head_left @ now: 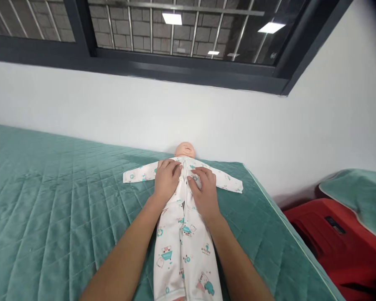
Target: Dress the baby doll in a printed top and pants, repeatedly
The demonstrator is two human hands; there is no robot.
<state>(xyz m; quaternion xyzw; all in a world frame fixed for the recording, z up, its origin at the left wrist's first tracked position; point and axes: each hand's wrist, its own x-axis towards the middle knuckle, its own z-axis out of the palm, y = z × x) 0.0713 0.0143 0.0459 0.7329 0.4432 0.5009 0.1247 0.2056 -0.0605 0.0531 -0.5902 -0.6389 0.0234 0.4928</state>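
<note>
A baby doll lies on its back, with its head [185,149] near the wall. It is dressed in a white printed baby shirt [232,182] with both sleeves spread sideways, and matching baby pants [188,255] toward me. My left hand [168,177] rests on the chest, thumb and fingertips close together at the shirt's front edge. Opposite it, my right hand [204,188] lies on the other side of the chest, thumb and fingers apart on the fabric. The shirt's front opening runs between the hands. The doll's own hands do not show.
A green quilted cover [65,209] spreads under the doll. Beyond is a white wall [113,108] with a dark-framed barred window [181,69] above. At right, past the bed's edge, are a red case [332,234] and a green cloth [363,200].
</note>
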